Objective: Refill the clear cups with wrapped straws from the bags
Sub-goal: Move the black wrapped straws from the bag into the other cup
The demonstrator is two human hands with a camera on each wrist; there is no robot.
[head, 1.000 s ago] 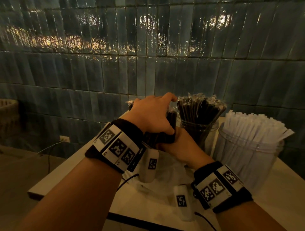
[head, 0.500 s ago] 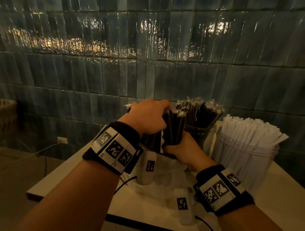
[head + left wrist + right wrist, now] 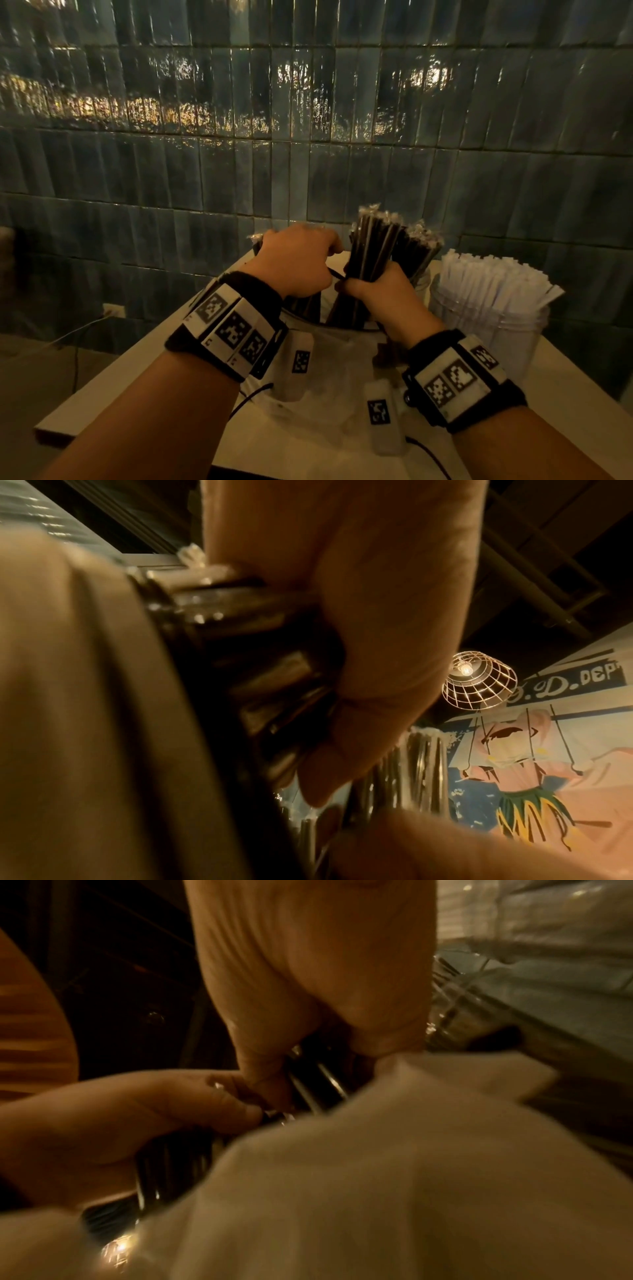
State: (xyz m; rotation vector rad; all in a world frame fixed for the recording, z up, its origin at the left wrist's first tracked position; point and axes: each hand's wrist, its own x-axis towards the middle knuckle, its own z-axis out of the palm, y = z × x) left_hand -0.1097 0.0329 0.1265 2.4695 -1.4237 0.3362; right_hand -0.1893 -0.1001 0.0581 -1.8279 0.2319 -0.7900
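My right hand [image 3: 373,284] grips a bundle of black wrapped straws [image 3: 371,253] and holds it upright above the mouth of a clear plastic bag [image 3: 329,363] on the table. My left hand [image 3: 301,263] is curled round the other black straws [image 3: 270,669] that stay in the bag, just left of the bundle. Behind the bundle a clear cup with black wrapped straws [image 3: 416,250] stands, mostly hidden by my right hand. A wide clear cup [image 3: 493,329] packed with white wrapped straws [image 3: 496,284] sits at the right. In the right wrist view the bag's pale plastic [image 3: 394,1164] fills the foreground.
A pale table [image 3: 582,387] stands against a dark blue tiled wall [image 3: 308,137]. Its left edge [image 3: 113,377] drops to the floor, where a cable and a wall socket [image 3: 113,311] show. Black cables trail from my wristbands over the table.
My right hand has drawn the bundle of black straws up out of the bag, from low beside the left hand to well above it. The left hand keeps holding the remaining straws.
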